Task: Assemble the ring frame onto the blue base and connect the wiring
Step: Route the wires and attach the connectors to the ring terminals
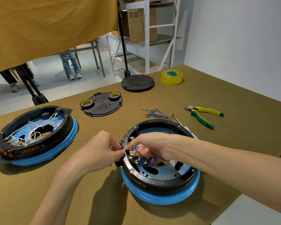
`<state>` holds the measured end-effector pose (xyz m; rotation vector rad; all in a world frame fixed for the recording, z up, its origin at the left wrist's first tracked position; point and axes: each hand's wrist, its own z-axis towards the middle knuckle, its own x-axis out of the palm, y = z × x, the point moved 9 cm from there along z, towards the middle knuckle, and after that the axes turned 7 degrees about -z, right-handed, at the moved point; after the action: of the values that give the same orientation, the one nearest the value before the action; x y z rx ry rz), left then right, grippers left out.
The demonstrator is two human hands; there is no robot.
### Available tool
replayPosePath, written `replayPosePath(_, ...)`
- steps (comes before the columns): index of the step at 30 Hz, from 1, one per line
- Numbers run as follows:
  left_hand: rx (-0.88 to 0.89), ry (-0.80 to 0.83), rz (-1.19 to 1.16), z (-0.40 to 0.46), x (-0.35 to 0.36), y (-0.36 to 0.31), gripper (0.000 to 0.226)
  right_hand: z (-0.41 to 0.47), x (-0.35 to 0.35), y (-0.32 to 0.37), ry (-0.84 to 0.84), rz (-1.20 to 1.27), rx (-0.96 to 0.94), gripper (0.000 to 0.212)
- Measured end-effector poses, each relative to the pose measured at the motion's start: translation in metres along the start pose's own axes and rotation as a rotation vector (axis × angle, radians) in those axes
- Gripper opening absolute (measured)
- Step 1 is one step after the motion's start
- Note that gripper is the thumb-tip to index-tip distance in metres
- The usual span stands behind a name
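- Black ring frame (159, 179) sits on blue base (162, 196); left hand (97, 150) pinches its nine-o'clock edge.
- Right hand (154, 143) pinches a blue wire (152, 161), hiding the terminals.
- Pliers (203, 115) at two o'clock.

Your left hand (99, 150) enters from seven o'clock, fingertips pinched together. Your right hand (152, 146) enters from three o'clock, fingers curled downward, meeting the left.

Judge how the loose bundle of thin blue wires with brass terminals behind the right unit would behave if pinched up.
The bundle of thin blue wires would probably flop and droop, since its strands already lie curved and splayed on the table. It looks light. The tangled strands and brass terminals may snag, so several could lift together.
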<state>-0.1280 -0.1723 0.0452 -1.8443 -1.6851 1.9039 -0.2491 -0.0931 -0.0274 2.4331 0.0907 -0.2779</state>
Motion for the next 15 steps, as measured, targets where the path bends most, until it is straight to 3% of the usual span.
replayPosePath(8, 0.001, 0.012, -0.015, 0.0028, 0.0015, 0.0032, 0.011, 0.0003, 0.0018, 0.0007, 0.001, -0.057, 0.015, 0.031)
replayPosePath(11, -0.002, 0.008, -0.018, 0.0032, 0.0007, 0.0035, 0.011, 0.0008, 0.0019, 0.0026, 0.014, -0.063, 0.037, 0.041)
replayPosePath(15, 0.005, 0.001, -0.023, 0.001, -0.0007, 0.0024, 0.012, -0.0003, 0.005, 0.0041, 0.043, -0.055, 0.046, 0.028)
